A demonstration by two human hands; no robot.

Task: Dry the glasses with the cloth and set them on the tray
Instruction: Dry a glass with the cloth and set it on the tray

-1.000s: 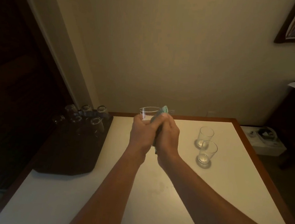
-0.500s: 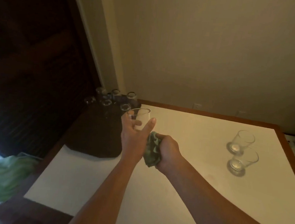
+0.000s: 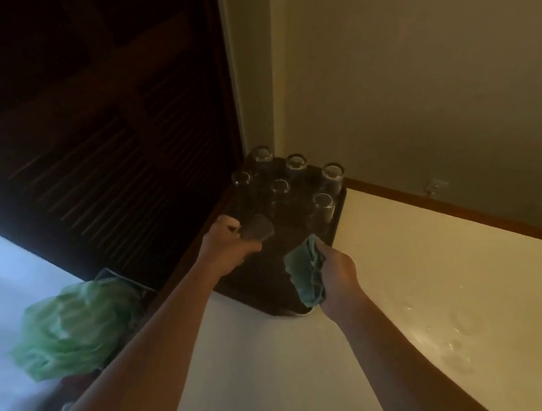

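A clear, smooth drinking glass (image 3: 257,228) shows dimly against the dark, matt rectangular tray (image 3: 258,283), as do six more clear glasses (image 3: 294,163) at the tray's far end. Just right of the tray, a soft, crumpled teal cloth (image 3: 307,277); beneath it, a smooth cream tabletop (image 3: 282,363) edged in polished brown wood.

Six glasses (image 3: 293,181) crowding the tray's (image 3: 256,286) far end; bare near half.

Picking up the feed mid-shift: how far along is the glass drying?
Done: six glasses stand on the dark tray. In hand: the left hand holds a seventh glass over the tray; the right hand grips the cloth. Left: faint blurred glasses appear on the table at right.
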